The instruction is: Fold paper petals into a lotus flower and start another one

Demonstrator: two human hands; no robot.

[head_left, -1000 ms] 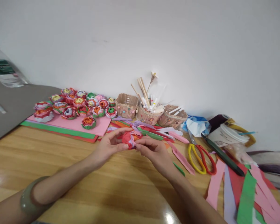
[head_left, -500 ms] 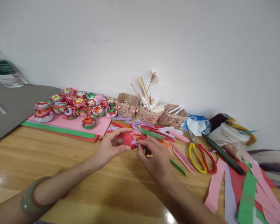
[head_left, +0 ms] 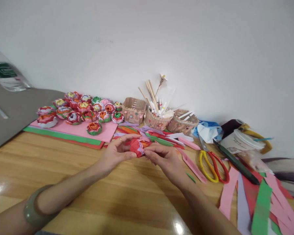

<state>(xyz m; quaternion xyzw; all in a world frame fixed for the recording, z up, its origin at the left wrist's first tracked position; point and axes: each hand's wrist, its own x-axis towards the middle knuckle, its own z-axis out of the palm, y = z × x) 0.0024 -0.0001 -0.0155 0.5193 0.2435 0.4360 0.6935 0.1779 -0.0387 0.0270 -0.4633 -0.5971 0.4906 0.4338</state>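
Observation:
A small red paper flower [head_left: 136, 147] with a lilac piece at its right side is in my left hand [head_left: 115, 150], thumb below and curled fingers above and behind it. My right hand [head_left: 163, 155] is closed in a pinch at the flower's right edge, by the lilac paper. Its fingertips hide what exactly lies between them. Behind both hands, many-coloured paper strips [head_left: 159, 142] are heaped on the table. Part of a green strip [head_left: 191, 178] shows beside my right wrist.
Several finished paper flowers [head_left: 93, 128] stand on pink paper sheets [head_left: 107, 132] at left. Decorated baskets [head_left: 133, 111] line the wall, one with sticks and pens. Scissors [head_left: 214, 166], a dark green pen-like tool [head_left: 237, 164], a white tub [head_left: 242, 142] and wide strips [head_left: 262, 209] lie right.
My right hand has turned, its fingers now stretched more toward the flower's right edge and covering more of the green strip. The left hand keeps the flower in about the same place.

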